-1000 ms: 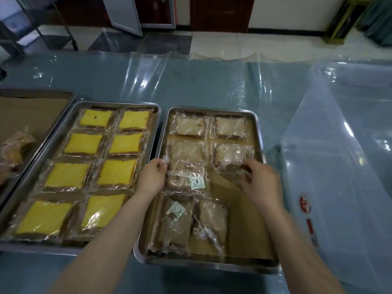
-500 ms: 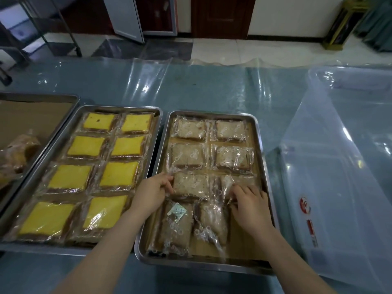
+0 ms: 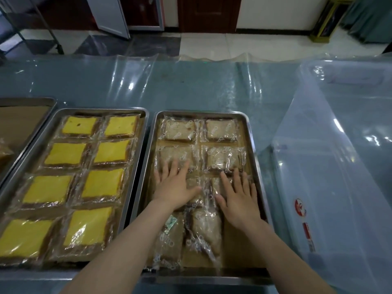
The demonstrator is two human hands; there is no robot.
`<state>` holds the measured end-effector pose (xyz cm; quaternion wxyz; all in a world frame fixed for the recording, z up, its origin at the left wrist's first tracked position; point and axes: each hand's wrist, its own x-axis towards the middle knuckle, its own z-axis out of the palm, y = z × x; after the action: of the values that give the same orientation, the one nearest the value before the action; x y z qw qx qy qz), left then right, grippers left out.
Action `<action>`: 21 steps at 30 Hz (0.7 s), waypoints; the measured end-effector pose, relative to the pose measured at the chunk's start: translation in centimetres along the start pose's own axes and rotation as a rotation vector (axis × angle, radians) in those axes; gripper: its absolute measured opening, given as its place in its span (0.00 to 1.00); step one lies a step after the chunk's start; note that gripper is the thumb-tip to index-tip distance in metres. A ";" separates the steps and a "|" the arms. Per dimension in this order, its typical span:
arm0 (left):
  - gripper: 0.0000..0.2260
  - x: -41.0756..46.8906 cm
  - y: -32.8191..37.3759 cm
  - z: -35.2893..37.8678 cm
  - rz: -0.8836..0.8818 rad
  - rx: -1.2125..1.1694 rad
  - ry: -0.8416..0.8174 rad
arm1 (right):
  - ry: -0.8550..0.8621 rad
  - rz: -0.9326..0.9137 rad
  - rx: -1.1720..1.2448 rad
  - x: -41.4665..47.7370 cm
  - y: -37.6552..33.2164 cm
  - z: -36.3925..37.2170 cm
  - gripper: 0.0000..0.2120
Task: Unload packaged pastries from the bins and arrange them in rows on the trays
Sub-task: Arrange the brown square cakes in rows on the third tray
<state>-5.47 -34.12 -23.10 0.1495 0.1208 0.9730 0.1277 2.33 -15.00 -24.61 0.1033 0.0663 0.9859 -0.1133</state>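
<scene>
A metal tray (image 3: 252,158) in front of me holds several brown pastries in clear wrappers, set in two columns. My left hand (image 3: 176,185) lies flat with fingers spread on the third-row left pastry (image 3: 194,188). My right hand (image 3: 237,198) lies flat the same way on the third-row right pastry (image 3: 216,185). Neither hand grips anything. Two more wrapped pastries (image 3: 203,232) lie askew in the front row, one with a green label (image 3: 170,222). To the left, another tray (image 3: 140,145) holds yellow wrapped cakes (image 3: 99,185) in two neat columns.
A large clear plastic bin (image 3: 331,166) stands at the right, close to the brown tray. A third tray (image 3: 45,109) with brown paper lies at the far left edge. Clear plastic sheeting (image 3: 191,85) covers the blue table. Beyond the table are tiled floor and doors.
Both hands let go of the wrappers they were pinching and now press flat, fingers spread, on the third-row pastries. The right-hand pastry has come down into the third row.
</scene>
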 end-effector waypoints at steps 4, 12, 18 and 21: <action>0.46 0.4 -1.2 1.2 -0.029 0.080 -0.085 | 0.021 0.043 0.037 0.9 -0.9 -0.2 0.34; 0.46 1.7 -2.3 0.8 0.061 0.089 -0.132 | 0.098 -0.007 -0.049 4.9 -0.8 0.2 0.33; 0.45 2.0 -2.4 0.3 0.103 0.098 -0.067 | 0.092 0.011 -0.062 5.9 -0.8 -0.6 0.34; 0.40 0.0 -2.4 0.5 0.090 0.036 0.107 | 0.197 -0.047 0.071 4.1 -1.5 -2.1 0.34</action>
<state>-5.79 -36.29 -24.30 0.0889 0.1603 0.9753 0.1229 -2.24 -15.49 -23.15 0.0006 0.0577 0.9879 -0.1437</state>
